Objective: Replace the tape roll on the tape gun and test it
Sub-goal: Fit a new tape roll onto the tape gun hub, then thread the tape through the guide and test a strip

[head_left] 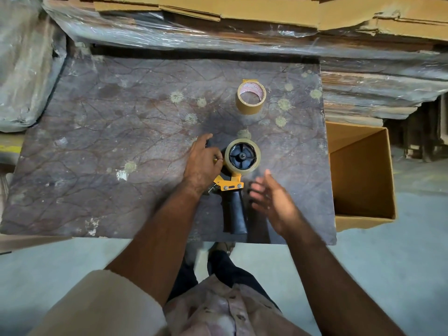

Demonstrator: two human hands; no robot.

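Right hand (271,197) hangs open just right of the tape gun (234,187), whose black handle points toward the person; left hand (202,163) pinches its front end. Brown tape roll (251,97) stands farther back on the desk (121,117).

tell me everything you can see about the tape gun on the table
The tape gun lies flat on the dark table, black ribbed handle toward the person, with an orange-yellow metal frame. A thin, pale, nearly used-up roll sits on its black spoked hub. The left hand touches its front end; the right hand hovers open beside the handle.
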